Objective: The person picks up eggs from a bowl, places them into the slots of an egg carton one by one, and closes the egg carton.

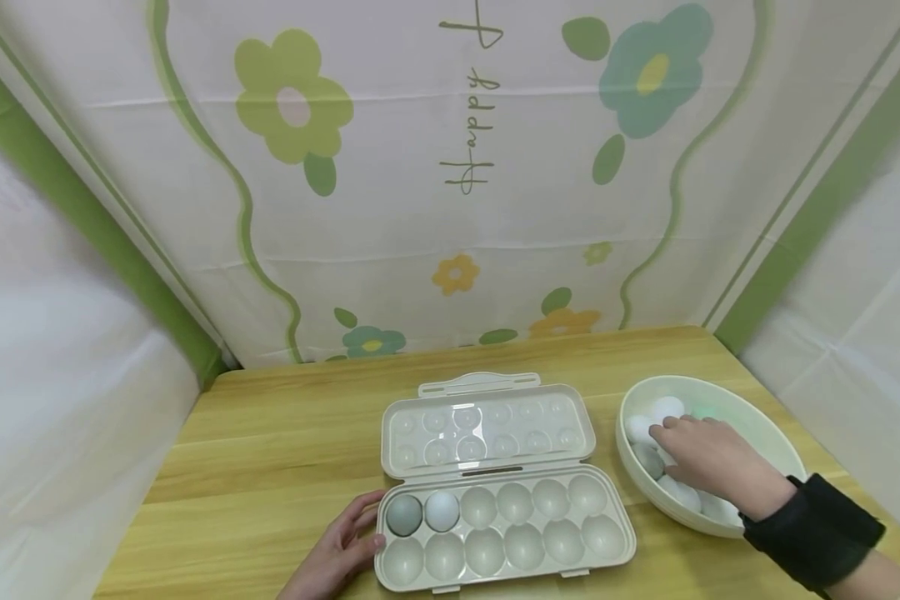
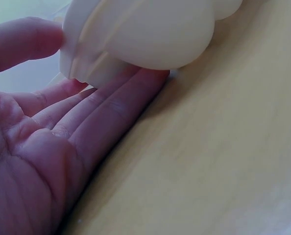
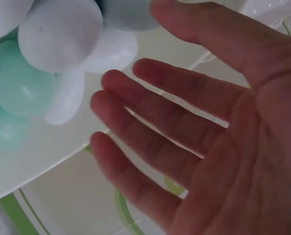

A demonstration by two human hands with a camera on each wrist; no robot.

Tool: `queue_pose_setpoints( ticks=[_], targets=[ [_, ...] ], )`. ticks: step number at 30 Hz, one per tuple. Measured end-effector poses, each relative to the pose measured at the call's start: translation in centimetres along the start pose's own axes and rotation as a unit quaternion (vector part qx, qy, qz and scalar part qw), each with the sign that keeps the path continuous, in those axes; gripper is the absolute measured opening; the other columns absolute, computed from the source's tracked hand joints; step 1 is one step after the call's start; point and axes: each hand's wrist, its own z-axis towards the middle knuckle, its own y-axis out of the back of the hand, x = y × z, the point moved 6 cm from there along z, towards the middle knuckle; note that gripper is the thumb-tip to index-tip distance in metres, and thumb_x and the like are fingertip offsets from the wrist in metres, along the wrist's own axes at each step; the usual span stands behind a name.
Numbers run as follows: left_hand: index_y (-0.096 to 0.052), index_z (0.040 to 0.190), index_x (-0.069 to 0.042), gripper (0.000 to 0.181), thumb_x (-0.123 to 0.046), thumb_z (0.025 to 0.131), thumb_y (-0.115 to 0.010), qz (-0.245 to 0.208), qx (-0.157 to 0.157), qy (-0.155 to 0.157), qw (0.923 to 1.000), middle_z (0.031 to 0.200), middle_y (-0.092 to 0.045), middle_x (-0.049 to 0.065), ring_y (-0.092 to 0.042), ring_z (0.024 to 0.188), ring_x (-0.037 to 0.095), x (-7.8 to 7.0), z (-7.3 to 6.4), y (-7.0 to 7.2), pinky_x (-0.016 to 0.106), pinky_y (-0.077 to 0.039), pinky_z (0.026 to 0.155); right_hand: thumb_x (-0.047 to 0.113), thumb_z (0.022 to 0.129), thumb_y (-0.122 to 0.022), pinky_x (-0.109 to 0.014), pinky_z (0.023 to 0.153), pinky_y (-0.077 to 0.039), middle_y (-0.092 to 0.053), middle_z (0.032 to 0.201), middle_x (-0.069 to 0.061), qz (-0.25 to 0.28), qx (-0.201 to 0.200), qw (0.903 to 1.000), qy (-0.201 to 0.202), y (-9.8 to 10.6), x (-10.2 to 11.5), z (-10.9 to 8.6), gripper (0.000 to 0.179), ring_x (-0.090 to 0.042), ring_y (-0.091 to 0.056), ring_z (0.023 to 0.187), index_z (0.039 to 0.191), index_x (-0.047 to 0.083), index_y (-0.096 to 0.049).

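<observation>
An egg box (image 1: 502,525) lies with its clear lid (image 1: 487,429) folded back. Two cups at the left of its far row hold a grey-green egg (image 1: 404,515) and a white egg (image 1: 442,511). My left hand (image 1: 337,546) holds the box's left end; in the left wrist view its thumb (image 2: 28,41) touches the rim and fingers reach beneath the cups. Over a cream bowl (image 1: 750,417) is my right hand (image 1: 708,454). Its fingers (image 3: 160,107) are spread and slightly bent, with nothing in the palm. White eggs (image 3: 60,34), green eggs (image 3: 20,78) and a grey egg (image 3: 128,12) lie near them.
The bowl stands to the right of the egg box on a wooden table (image 1: 270,442). A flower-printed cloth (image 1: 390,183) hangs behind the table, with cloth walls at both sides. A black band (image 1: 813,529) wraps the right wrist.
</observation>
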Motion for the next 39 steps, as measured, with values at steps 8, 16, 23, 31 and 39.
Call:
queue_pose_setpoints(
  ticks=[8,16,23,31,39],
  targets=[
    [-0.013,0.140,0.005,0.053,0.004,0.094,-0.039,-0.001,0.000,0.000,1.0000,0.141,-0.035,0.020,-0.052,0.114,0.018,0.0,0.0,0.0,0.035,-0.049,0.089,0.011,0.067,-0.073,-0.032,0.045,-0.036,-0.044,0.067,-0.002,0.035,0.024,0.9985,-0.035,-1.5,-0.9,-0.1,0.024,-0.016,-0.038,0.055,0.078,0.009,-0.051],
    [-0.014,0.141,0.004,0.053,0.003,0.094,-0.040,0.007,-0.008,0.009,0.9999,0.142,-0.026,0.031,-0.052,0.114,0.017,0.1,0.0,0.0,0.035,-0.049,0.089,0.005,0.068,-0.067,-0.029,0.045,-0.031,-0.039,0.063,-0.001,0.062,0.052,0.9956,-0.046,-2.1,-1.4,0.6,0.020,-0.016,-0.034,0.055,0.069,0.009,-0.047],
    [-0.015,0.141,0.002,0.053,0.001,0.094,-0.041,0.011,-0.015,0.016,0.9997,0.143,-0.019,0.037,-0.051,0.114,0.016,0.2,0.0,0.1,0.035,-0.048,0.090,0.002,0.065,-0.068,-0.030,0.049,-0.034,-0.042,0.065,-0.003,0.105,0.145,0.9826,-0.051,-2.5,-1.8,1.8,0.019,-0.019,-0.038,0.057,0.071,0.007,-0.050],
    [-0.015,0.141,0.001,0.054,0.000,0.095,-0.042,0.015,-0.021,0.023,0.9994,0.143,-0.014,0.039,-0.051,0.115,0.014,0.1,-0.1,0.0,0.033,-0.048,0.090,0.000,0.063,-0.067,-0.031,0.052,-0.038,-0.045,0.068,-0.005,0.130,0.210,0.9672,-0.061,-2.4,-2.1,2.7,0.020,-0.021,-0.041,0.061,0.074,0.006,-0.051],
    [-0.017,0.141,0.000,0.053,-0.001,0.095,-0.043,0.014,-0.020,0.023,0.9994,0.144,-0.013,0.039,-0.051,0.115,0.017,0.0,-0.2,-0.1,0.034,-0.048,0.090,-0.001,0.059,-0.067,-0.031,0.052,-0.037,-0.046,0.065,-0.004,0.128,0.224,0.9640,-0.064,-3.0,-2.2,2.9,0.022,-0.020,-0.041,0.059,0.069,0.008,-0.049]
  ],
)
